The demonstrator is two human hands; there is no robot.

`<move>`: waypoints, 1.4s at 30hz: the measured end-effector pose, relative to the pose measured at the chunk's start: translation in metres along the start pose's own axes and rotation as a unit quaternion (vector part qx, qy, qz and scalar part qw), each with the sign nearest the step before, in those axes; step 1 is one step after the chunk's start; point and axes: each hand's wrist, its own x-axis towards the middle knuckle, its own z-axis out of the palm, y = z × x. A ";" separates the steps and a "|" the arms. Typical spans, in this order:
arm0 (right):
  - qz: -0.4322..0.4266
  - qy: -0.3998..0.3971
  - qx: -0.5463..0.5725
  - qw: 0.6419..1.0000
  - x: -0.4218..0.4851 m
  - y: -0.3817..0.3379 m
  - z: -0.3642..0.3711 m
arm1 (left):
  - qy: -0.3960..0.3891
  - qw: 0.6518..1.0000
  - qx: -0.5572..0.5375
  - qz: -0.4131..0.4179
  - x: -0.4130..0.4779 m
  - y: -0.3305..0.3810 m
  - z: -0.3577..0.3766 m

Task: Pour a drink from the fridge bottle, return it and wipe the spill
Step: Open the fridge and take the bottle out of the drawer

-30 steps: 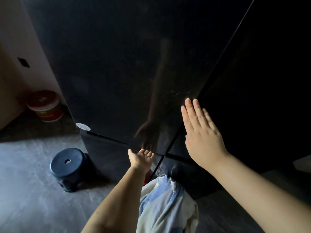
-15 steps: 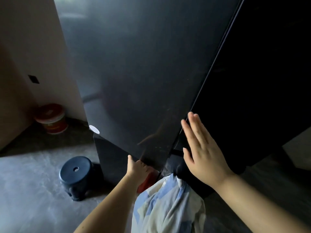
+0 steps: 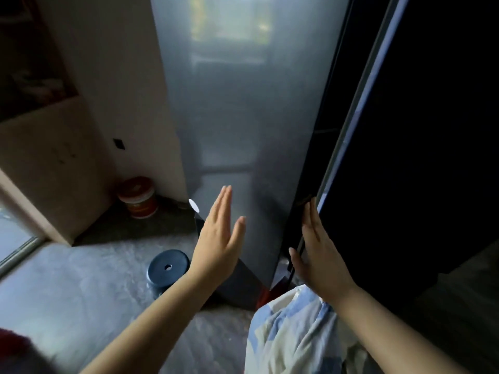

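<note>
I face a tall dark fridge with two upper doors. The left door [image 3: 243, 130] looks grey and glossy and stands swung out to the left. My left hand [image 3: 216, 244] hovers flat and open just in front of its lower part, holding nothing. The black right door [image 3: 418, 157] shows a pale strip along its inner edge, and my right hand [image 3: 316, 255] holds that edge low down, fingers on the rim. The gap between the doors is dark, and no bottle is visible.
A blue round stool [image 3: 167, 265] stands on the grey floor left of the fridge base. A red and white tub [image 3: 139, 198] sits in the corner by the beige wall. My pale blue patterned clothing [image 3: 291, 333] fills the bottom middle.
The left door has swung out to the left. My left hand rose from its bottom edge and let go. My right hand slid from the right door's face to its inner edge.
</note>
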 end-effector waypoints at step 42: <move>-0.209 -0.103 0.130 0.964 -0.009 -0.166 0.067 | 0.105 0.888 0.442 0.078 -0.094 -0.051 -0.174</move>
